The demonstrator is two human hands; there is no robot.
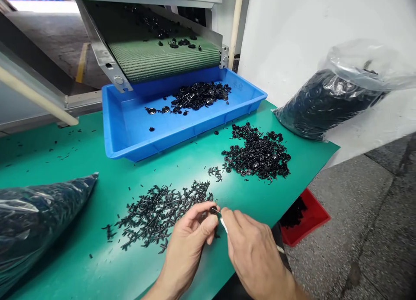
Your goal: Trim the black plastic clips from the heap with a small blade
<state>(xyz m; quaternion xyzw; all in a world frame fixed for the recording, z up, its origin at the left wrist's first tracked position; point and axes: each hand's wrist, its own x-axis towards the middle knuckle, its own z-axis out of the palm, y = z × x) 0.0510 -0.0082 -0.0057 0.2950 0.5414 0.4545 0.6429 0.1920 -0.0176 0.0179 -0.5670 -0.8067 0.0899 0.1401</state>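
My left hand [191,237] is closed, pinching a small black plastic part [213,210] between thumb and fingers. Wrapped round a thin pointed tool with a white handle [224,224], my right hand [251,248] holds its metal tip at that part. Most of the tool is hidden in the hand, so its exact kind is unclear. Beyond my left hand lies a loose pile of black cross-shaped pieces [156,213]. Farther right is a heap of small round black parts with stems [260,154]. A few crosses [215,173] lie between the two piles.
A blue tray [185,133] of black parts stands under the end of a green conveyor belt [169,61]. Filled clear bags flank the green table [65,265]: a left bag [39,222] and a right bag [331,96]. A red bin [316,224] sits below the right edge.
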